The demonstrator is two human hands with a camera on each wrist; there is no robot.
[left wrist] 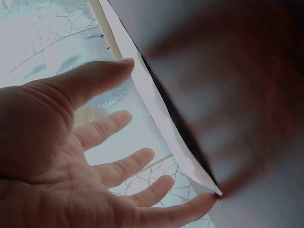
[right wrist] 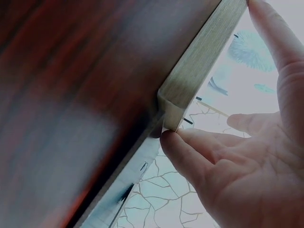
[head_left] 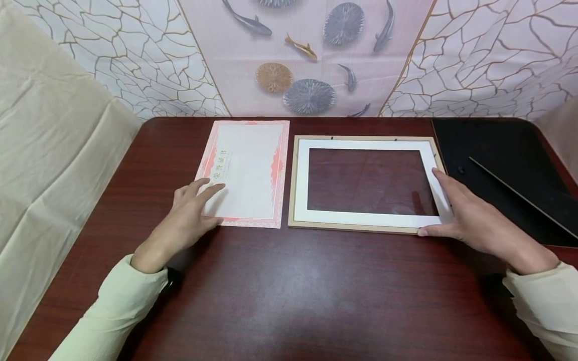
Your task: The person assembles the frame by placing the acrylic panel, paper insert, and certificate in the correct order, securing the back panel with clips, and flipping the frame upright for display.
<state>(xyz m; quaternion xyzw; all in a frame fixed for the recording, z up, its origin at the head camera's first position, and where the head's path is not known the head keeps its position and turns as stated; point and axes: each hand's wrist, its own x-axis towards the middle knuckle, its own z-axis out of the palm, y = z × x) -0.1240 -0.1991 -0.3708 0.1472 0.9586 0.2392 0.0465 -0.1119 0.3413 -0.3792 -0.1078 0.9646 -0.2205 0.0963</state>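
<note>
A paper certificate (head_left: 246, 170) with a pink patterned border and gold characters lies flat on the table. My left hand (head_left: 187, 215) rests at its near left corner, fingers spread and thumb by the near edge. The left wrist view shows this hand (left wrist: 80, 152) with its little finger at the paper's corner (left wrist: 216, 190). To the right lies a light wooden picture frame (head_left: 352, 229) with a white mat (head_left: 361, 218) and a bare window. My right hand (head_left: 474, 215) touches its near right corner; in the right wrist view its fingers (right wrist: 190, 154) extend along the wood (right wrist: 199, 61).
The black backing board (head_left: 492, 145) of the frame, with its stand leg (head_left: 533, 190) raised, lies right of the frame. A patterned cloth (head_left: 311, 65) hangs behind the dark red table (head_left: 316, 291). Pale fabric (head_left: 49, 150) drapes along the left side.
</note>
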